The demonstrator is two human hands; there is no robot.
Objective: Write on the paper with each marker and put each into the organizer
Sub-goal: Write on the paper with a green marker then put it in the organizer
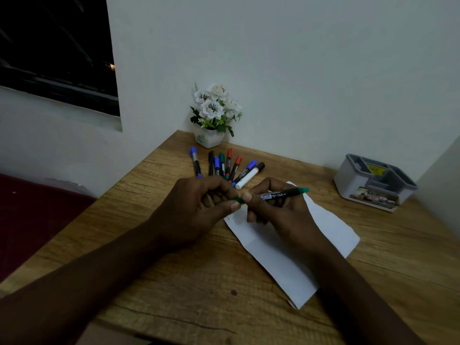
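Gripping the green marker (281, 194) by its black barrel, the right hand (281, 215) sits at the centre of the frame. Its fingers (252, 216) are curled round the barrel, and the marker's green tail end points toward the upper right. Just left of it, the left hand (191, 210) pinches the green cap (232, 200) between thumb and forefinger. The cap meets the right thumb, which hides whether it is seated on the tip or just off it. Both hands are over the upper left corner of the white paper (326, 232), which lies slantwise on the wooden counter (199, 282) and runs toward the lower right. Beyond the hands, further markers (225, 165) lie fanned on the counter with blue, black, green and red caps, one of them white-barrelled. Behind them a pot of white flowers (214, 108) stands in the corner against the wall. The grey organizer (348, 181) stands near the right edge of the frame, well apart from the hands, its compartments facing up. A dark window (54, 51) fills the upper left.
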